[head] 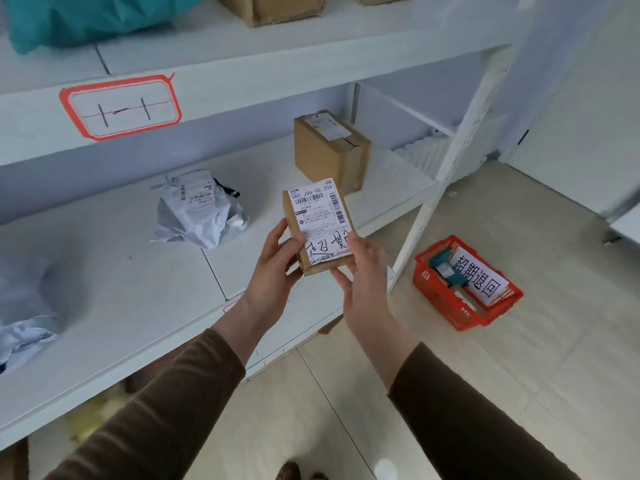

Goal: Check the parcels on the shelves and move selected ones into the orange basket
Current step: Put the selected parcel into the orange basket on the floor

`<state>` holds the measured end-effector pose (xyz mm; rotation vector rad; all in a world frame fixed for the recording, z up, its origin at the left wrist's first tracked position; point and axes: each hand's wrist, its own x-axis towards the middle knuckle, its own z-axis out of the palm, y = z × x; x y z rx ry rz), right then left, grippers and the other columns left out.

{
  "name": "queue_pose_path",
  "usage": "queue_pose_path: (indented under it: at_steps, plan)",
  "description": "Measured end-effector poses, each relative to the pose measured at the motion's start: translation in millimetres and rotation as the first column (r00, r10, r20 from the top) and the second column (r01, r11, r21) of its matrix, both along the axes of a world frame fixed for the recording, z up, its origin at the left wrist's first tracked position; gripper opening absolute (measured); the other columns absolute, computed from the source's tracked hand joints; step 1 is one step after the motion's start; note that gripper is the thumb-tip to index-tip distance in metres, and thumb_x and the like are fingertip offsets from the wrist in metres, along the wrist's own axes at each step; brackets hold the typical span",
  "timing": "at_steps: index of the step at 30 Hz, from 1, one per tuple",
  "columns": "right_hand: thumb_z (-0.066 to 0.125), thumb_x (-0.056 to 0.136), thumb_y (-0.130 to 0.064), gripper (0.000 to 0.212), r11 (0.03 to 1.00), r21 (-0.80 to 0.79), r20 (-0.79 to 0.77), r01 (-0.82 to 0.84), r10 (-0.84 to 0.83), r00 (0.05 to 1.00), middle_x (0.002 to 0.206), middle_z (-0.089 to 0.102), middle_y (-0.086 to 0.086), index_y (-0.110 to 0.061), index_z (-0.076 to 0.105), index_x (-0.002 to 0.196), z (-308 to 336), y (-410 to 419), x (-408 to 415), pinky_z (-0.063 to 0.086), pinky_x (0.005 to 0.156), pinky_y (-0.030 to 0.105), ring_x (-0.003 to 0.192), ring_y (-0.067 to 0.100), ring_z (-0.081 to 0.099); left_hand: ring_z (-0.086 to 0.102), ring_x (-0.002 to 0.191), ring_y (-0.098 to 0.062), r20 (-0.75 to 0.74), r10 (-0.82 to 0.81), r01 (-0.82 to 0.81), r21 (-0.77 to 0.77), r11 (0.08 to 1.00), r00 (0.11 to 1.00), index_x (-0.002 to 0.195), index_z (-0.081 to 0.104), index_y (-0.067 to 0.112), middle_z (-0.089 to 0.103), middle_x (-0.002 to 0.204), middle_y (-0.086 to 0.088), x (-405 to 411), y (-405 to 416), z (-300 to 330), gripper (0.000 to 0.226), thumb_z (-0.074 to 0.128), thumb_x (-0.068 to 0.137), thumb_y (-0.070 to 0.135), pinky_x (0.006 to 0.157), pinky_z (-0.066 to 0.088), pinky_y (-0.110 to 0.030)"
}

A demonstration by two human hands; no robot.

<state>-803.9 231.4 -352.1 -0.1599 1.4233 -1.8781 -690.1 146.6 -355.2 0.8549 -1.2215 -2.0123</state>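
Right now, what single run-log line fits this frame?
phase: label check | left hand + right hand: holding small cardboard parcel | orange basket: on floor, right | parcel not yet binned

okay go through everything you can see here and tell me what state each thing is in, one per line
small parcel: lifted off the shelf, label up, held by both hands
left hand: grip closed on its left edge
right hand: grip closed on its lower right corner
cardboard box: upright on the middle shelf, taped shut
grey mailer bag: crumpled, lying on the same shelf
orange basket: on the floor, already holding parcels and a paper sign
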Motion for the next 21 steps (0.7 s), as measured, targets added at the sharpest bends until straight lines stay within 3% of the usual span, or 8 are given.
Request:
queue_pose_path:
  at_steps: [5,11,16,21]
  plan:
    - [0.062,0.101,-0.028,0.027,0.995,-0.012,-0.004,0.104,-0.104,0.995,0.117,0.074,0.009,-0.015,0.056,0.123,0.3,34.8,-56.2,0.052,0.107,0.049,0.115,0.022,0.07,0.067,0.123,-0.026,0.017,-0.113,0.113,0.021,0.993,0.993,0.141,0.048,0.03,0.077,0.121,0.0,-70.7,18.5,-1.3,0.041,0.061,0.102,0.033,0.111,0.048,-0.049]
    - [0.067,0.098,-0.029,0.031,0.974,-0.018,0.039,0.226,-0.226,0.973,0.117,0.076,0.005,-0.019,0.06,0.127,-12.2,83.7,-157.5,0.051,0.107,0.052,0.116,0.022,0.069,0.068,0.12,-0.029,0.023,-0.205,0.204,0.052,0.978,0.978,0.138,0.05,0.019,0.077,0.12,-0.005,-185.4,57.1,-10.0,0.041,0.064,0.101,0.03,0.106,0.053,-0.048]
    - [0.067,0.098,-0.027,0.034,0.967,-0.009,0.049,0.255,-0.255,0.966,0.118,0.076,0.003,-0.019,0.06,0.131,-21.9,145.1,-260.2,0.049,0.109,0.051,0.116,0.022,0.07,0.07,0.114,-0.027,0.03,-0.261,0.259,0.048,0.965,0.965,0.142,0.048,0.01,0.076,0.121,-0.008,-298.2,108.8,-24.3,0.047,0.064,0.1,0.027,0.109,0.05,-0.053]
    - [0.066,0.098,-0.03,0.029,0.972,0.057,-0.015,0.226,-0.226,0.974,0.119,0.076,0.003,-0.024,0.062,0.126,-28.2,204.3,-353.7,0.051,0.107,0.048,0.118,0.024,0.069,0.072,0.109,-0.023,0.056,-0.314,0.308,0.096,0.947,0.948,0.139,0.05,0.016,0.077,0.119,-0.005,-390.7,159.6,-40.5,0.045,0.065,0.1,0.031,0.108,0.051,-0.051]
